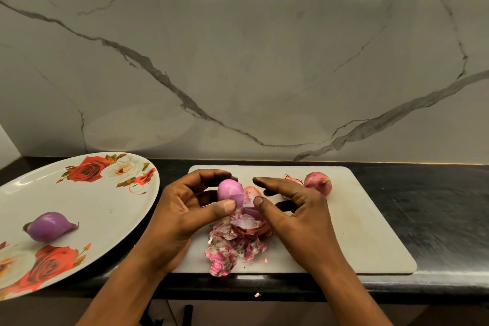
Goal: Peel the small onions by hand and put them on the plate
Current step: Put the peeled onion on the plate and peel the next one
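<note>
The left hand [180, 209] has its grip clamped on a small peeled pink-purple onion [230, 190] — thumb below, fingers curled over the top — above the white rectangular cutting board [357, 219]. The right hand [299, 209] hovers just beside it, grip apart, fingers loosely spread. A pile of papery pink onion skins [238, 241] lies beneath both hands. An unpeeled red onion [317, 182] sits near the board's far edge; a peeled purple onion [49, 226] lies on the rose-printed white plate [105, 206], left of the board on the black surface [436, 206].

My left hand [182, 209] pinches a peeled onion [230, 192] between thumb and curled fingers. My right hand [299, 209] sits just beside it, fingers loosely spread, index straight. Both forearms are bare.
</note>
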Motion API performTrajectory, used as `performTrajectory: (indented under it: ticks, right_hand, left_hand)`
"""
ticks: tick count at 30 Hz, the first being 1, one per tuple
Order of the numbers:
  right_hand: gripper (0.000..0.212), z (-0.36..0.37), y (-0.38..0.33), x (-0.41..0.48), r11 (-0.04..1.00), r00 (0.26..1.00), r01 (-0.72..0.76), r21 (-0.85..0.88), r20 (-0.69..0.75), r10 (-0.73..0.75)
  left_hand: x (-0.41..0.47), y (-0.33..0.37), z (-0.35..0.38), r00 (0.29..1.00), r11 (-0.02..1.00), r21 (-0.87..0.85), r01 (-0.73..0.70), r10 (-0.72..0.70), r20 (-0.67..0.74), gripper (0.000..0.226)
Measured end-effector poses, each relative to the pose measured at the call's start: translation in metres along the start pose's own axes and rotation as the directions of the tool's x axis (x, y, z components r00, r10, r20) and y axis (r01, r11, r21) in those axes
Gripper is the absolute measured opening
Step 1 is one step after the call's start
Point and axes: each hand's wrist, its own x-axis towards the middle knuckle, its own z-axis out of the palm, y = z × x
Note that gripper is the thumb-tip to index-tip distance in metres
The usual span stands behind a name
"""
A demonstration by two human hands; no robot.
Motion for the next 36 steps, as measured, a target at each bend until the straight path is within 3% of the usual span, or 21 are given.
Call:
performTrajectory:
  ticks: [4,9,13,22,25,30,36]
  right_hand:
    - [0.028,0.000,-0.004,-0.001,0.999,0.999,0.049,0.011,0.009,-0.049]
    - [0.048,0.001,-0.013,-0.003,0.994,0.993,0.101,0.042,0.059,-0.103]
    - [0.032,0.002,-0.010,-0.003,0.992,0.991,0.116,0.046,0.066,-0.118]
    - [0.025,0.005,-0.005,-0.005,0.969,0.972,0.229,-0.096,0.072,-0.223]
    - [0.022,0.004,-0.002,-0.004,0.973,0.980,0.199,-0.118,0.041,-0.195]
    - [0.018,0.002,0.001,0.000,0.994,0.994,0.105,0.015,-0.007,-0.105]
    - [0.018,0.003,0.004,0.001,0.997,0.998,0.070,0.045,-0.007,-0.069]
  left_hand:
    - [0.000,-0.002,0.000,1.000,0.998,0.059,-0.026,0.026,-0.008,0.054]
    - [0.000,-0.003,0.002,0.998,0.977,0.203,-0.061,0.063,-0.006,0.054]
    - [0.000,-0.002,0.003,0.998,0.966,0.254,-0.049,0.054,-0.013,0.054]
    - [-0.001,-0.003,0.003,0.997,0.953,0.299,-0.042,0.058,-0.043,0.051]
    - [-0.002,-0.003,0.004,0.998,0.960,0.276,-0.044,0.057,-0.039,0.051]
    - [-0.002,-0.002,0.004,1.000,0.988,0.151,-0.030,0.029,0.012,0.047]
    - [-0.002,0.000,0.001,0.998,0.998,0.056,-0.030,0.026,0.066,0.045]
